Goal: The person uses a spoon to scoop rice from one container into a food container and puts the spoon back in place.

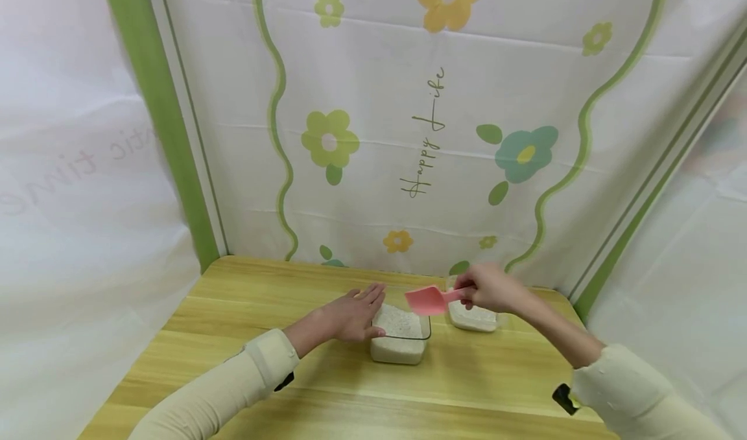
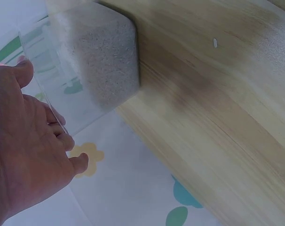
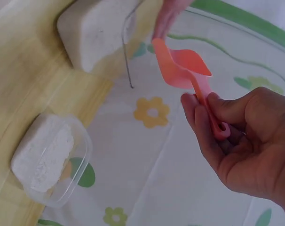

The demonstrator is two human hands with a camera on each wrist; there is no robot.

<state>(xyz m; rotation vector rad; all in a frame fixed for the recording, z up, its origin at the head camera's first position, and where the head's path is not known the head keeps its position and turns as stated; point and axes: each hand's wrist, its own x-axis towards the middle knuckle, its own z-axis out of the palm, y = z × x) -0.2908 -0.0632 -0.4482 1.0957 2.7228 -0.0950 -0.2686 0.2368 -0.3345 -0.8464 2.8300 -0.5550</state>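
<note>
Two clear plastic containers of white rice stand on the wooden table [image 1: 245, 336]. The nearer container [image 1: 400, 337] [image 2: 96, 61] [image 3: 93, 29] is larger and about half full. My left hand [image 1: 353, 315] [image 2: 25, 150] rests flat against its left wall with fingers straight. The smaller container [image 1: 474, 317] [image 3: 51, 160] stands to its right, partly hidden by my right hand in the head view. My right hand [image 1: 489, 288] [image 3: 241, 146] pinches the handle of a pink scoop [image 1: 430, 300] [image 3: 182, 66] and holds it above the larger container's right edge. I cannot tell whether the scoop carries rice.
A white cloth printed with flowers and green wavy lines [image 1: 408, 116] hangs behind and at both sides of the table. The table's front part is bare wood. One loose rice grain [image 2: 215, 43] lies on the wood.
</note>
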